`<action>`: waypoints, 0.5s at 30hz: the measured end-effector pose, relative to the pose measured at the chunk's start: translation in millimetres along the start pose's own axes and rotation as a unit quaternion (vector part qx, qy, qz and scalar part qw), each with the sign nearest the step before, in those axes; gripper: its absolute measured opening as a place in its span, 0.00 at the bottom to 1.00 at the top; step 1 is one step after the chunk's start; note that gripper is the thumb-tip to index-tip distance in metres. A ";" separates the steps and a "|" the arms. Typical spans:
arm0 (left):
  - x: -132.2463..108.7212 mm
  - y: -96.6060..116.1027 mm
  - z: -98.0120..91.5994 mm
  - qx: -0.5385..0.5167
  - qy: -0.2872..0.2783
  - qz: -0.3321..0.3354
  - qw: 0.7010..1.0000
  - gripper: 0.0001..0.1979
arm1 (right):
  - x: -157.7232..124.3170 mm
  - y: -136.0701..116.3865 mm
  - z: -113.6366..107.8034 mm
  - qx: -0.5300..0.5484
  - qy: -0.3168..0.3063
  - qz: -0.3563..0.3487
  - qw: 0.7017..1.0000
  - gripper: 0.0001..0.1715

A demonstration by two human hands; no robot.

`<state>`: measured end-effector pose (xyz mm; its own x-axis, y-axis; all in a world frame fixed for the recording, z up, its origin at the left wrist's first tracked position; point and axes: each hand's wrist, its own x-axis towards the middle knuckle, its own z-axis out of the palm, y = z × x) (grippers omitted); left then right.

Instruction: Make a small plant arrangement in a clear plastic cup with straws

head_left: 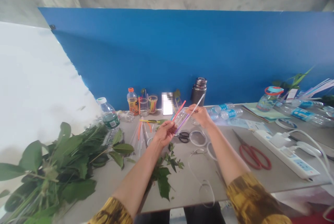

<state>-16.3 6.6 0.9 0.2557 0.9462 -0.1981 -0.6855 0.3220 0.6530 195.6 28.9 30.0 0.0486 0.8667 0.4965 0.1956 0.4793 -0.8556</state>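
Observation:
My left hand [165, 133] is closed around the lower part of a red drinking straw [179, 111], which slants up to the right. My right hand [200, 115] pinches a whitish see-through straw [199, 101] whose upper end sticks out above the fingers. Between the two hands runs a purple straw [182, 124]; which hand grips it I cannot tell. Under the hands lie black-handled scissors [183, 137] and a roll of clear tape [198, 138]. Loose straws [142, 135] are spread on the table left of my left hand.
Leafy branches [75, 154] cover the table's left side. Along the back stand an orange drink bottle [133, 101], a cup of short straw pieces [152, 104], a phone [167, 105] and a thermos [199, 92]. At right lie red-handled scissors [254, 156], a power strip [287, 154] and plastic bottles [231, 113].

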 end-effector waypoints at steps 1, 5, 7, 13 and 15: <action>0.0 1.0 -0.7 0.000 -0.012 0.000 1.000 0.10 | 0.3 -0.4 -0.6 0.000 0.004 -0.001 1.000 0.14; 0.9 4.3 -3.4 0.000 -0.028 -0.001 1.000 0.08 | 0.4 -6.0 -0.2 0.011 0.009 0.003 1.000 0.15; 1.1 4.8 -3.6 -0.002 -0.016 0.000 1.000 0.07 | 0.0 -9.8 1.1 0.024 0.009 0.007 1.000 0.15; 0.0 2.4 0.5 -0.007 0.007 0.004 1.000 0.06 | -0.4 -11.0 3.0 0.029 0.031 0.010 0.999 0.12; 0.8 1.6 1.0 -0.012 0.020 0.001 1.000 0.07 | -0.2 -8.6 3.4 0.025 0.037 0.010 0.999 0.12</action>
<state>-16.5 7.8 2.5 0.2264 0.9475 -0.2257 -0.7022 0.3193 0.6363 190.6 25.1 36.8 0.1251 0.8639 0.4879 0.1451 0.4705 -0.8704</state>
